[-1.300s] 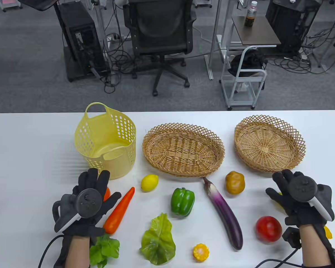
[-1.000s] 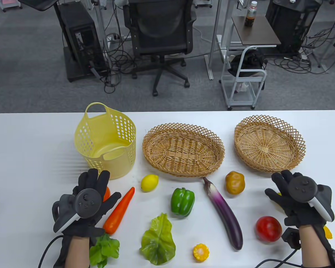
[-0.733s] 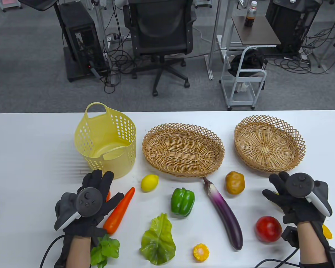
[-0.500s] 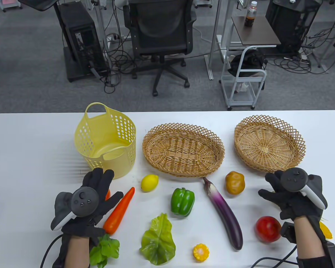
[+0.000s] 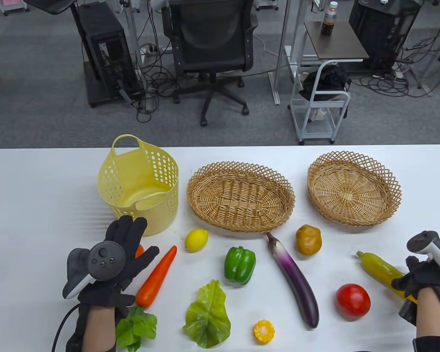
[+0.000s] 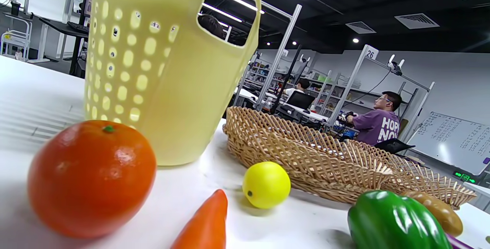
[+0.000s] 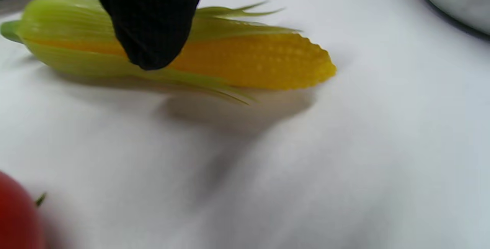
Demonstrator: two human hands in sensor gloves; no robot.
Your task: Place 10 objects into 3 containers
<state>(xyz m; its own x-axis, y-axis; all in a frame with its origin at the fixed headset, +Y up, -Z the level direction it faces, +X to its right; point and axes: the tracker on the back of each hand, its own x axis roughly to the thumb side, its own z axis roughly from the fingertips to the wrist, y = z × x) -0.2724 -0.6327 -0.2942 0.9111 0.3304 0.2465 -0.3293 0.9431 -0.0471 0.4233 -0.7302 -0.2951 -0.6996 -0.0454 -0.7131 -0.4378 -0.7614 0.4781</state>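
Note:
My left hand [image 5: 132,240] is open with fingers spread, hovering over an orange [image 5: 139,250], which shows close up in the left wrist view [image 6: 92,176]. A carrot [image 5: 156,277] lies just right of it. My right hand [image 5: 403,283] sits with curled fingers over the near end of a corn cob [image 5: 377,267]. In the right wrist view the corn cob [image 7: 245,59] lies on the table and one gloved fingertip [image 7: 149,23] hangs in front of it. The yellow plastic basket [image 5: 139,183], the oval wicker basket [image 5: 241,196] and the round wicker basket [image 5: 354,187] hold nothing.
On the white table [image 5: 40,205] lie a lemon [image 5: 196,239], green pepper [image 5: 239,264], eggplant [image 5: 295,280], potato [image 5: 308,239], tomato [image 5: 352,301], lettuce leaf [image 5: 208,315], corn slice [image 5: 264,331] and leafy greens [image 5: 136,328]. Chairs and carts stand beyond the far edge.
My right hand has drawn back and to the right, uncovering most of the corn cob. My left hand has shifted slightly and stays spread over the orange. No object has moved.

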